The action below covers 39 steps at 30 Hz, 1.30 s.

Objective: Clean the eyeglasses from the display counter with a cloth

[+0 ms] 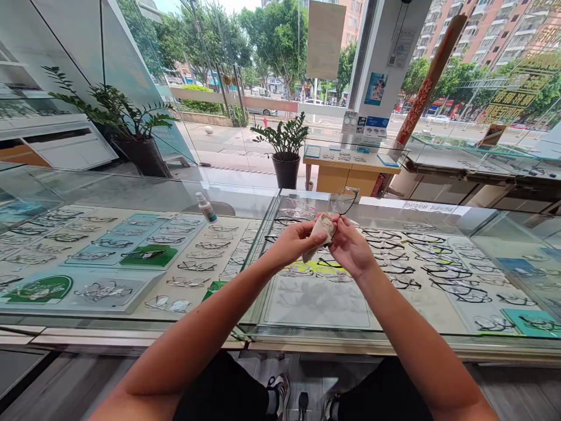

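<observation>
A pale, crumpled cloth (323,228) is pinched in my left hand (300,238), its lower end hanging under the fingers. Just right of it, my right hand (352,245) has its fingers closed on a pair of dark-framed glasses (349,203). One lens and rim stick up above the fingertips; the cloth and fingers hide the rest. Both hands meet above the glass display counter (318,301). On the counter to the left stands a white spray bottle (205,208) with a blue-green label.
Rows of glasses (197,266) lie inside the glass case on both sides. Beyond the counter are a potted plant (287,166), a larger plant (142,153) at left and a wooden display table (355,177). Large windows face the street.
</observation>
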Available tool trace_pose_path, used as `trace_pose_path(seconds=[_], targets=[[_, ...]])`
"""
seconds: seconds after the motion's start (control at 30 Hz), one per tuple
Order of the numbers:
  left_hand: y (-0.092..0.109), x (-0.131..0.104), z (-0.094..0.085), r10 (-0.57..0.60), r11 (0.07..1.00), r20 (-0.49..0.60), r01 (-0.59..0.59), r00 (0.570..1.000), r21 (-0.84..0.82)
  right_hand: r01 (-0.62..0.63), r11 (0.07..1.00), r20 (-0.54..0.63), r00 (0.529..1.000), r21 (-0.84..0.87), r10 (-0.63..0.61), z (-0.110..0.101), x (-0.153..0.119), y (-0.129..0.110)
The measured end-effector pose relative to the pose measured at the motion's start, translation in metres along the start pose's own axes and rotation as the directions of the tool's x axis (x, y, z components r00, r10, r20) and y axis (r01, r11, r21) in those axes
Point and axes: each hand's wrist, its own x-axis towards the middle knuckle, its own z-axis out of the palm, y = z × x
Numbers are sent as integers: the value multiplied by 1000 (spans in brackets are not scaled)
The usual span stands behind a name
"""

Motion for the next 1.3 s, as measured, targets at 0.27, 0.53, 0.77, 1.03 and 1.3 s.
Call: trace_pose_path(seconds=[0.27, 0.53, 0.77, 1.03, 1.3], targets=[[2, -2, 4, -12, 1000, 55, 11, 998, 15, -8, 1000, -30, 1000, 6, 8, 2, 0, -1], [-4, 0, 8, 26, 998, 19, -24, 999, -55, -60, 996, -87, 994, 61, 66, -1, 0, -1], [-7, 1, 9, 68, 998, -47, -68, 997, 5, -24, 1000, -97, 995, -20, 22, 4, 1, 1], [-12, 1, 12, 91, 996, -99, -91, 991, 6, 73, 983, -101, 991, -167, -90, 4, 2, 8], [-6, 1, 12, 103, 994, -182, -108, 978, -18, 92, 974, -58, 993, -207, -107, 6, 1, 8]])
